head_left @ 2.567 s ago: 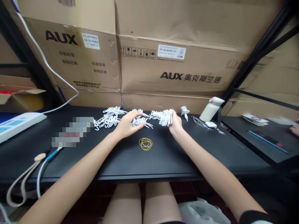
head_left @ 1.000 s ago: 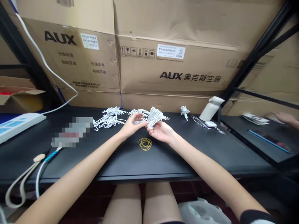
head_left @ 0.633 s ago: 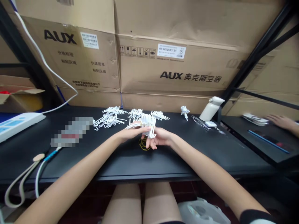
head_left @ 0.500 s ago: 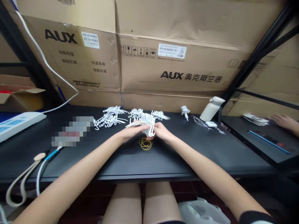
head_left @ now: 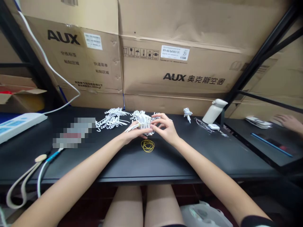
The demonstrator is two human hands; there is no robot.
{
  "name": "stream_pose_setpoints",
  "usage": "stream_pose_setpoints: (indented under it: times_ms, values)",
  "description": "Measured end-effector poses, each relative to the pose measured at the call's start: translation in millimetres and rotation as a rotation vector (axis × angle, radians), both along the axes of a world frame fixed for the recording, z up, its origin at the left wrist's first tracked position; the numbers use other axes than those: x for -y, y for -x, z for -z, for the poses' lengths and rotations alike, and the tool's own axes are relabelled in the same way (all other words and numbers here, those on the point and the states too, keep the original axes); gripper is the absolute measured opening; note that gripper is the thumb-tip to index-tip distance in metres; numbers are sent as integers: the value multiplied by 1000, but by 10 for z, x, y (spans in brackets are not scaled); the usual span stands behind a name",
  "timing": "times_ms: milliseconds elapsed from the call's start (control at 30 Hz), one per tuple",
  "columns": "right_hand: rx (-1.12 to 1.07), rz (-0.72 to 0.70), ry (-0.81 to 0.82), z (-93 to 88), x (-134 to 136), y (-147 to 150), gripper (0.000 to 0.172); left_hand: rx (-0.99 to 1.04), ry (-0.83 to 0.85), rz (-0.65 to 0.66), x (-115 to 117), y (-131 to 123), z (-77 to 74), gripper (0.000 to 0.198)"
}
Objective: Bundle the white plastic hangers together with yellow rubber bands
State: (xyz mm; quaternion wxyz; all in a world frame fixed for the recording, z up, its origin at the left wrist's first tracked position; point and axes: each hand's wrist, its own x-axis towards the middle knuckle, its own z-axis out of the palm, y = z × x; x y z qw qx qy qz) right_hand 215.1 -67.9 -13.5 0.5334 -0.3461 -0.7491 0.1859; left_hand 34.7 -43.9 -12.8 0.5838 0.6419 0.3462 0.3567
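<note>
A bundle of white wire hooks (head_left: 145,121) is raised just above the black table in front of me. My left hand (head_left: 133,132) is closed around its left side, with the thumb across the front and part of a yellow rubber band showing by it. At the bundle's right edge, my right hand (head_left: 167,127) pinches with thumb and index finger, its other fingers spread. Yellow rubber bands (head_left: 148,146) lie on the table below the hands. Behind are more piles of white hooks (head_left: 111,121), one partly hidden by my right hand.
At the right back stand a tied white bundle (head_left: 187,113), a cream bottle (head_left: 215,111) and a small white case (head_left: 213,126). A power strip (head_left: 23,124) and a blurred-out object (head_left: 74,134) lie left. Cardboard boxes (head_left: 177,28) line the back. Another person's hand (head_left: 285,121) rests far right.
My right hand has shifted from wrapping the bundle's right side to its edge, fingers now lifted and spread. The bundle has turned and moved slightly left in my left hand.
</note>
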Motion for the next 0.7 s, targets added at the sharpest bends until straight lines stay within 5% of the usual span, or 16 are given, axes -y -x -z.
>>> stream_pose_setpoints:
  times_ms: [433, 700]
  values:
    - [213, 1, -6, 15, 35, 37, 14, -71, -185, 29, -96, 12, 80, 23]
    - [15, -235, 355, -41, 71, 54, 23, -18, -54, 50, -118, 64, 47, 17]
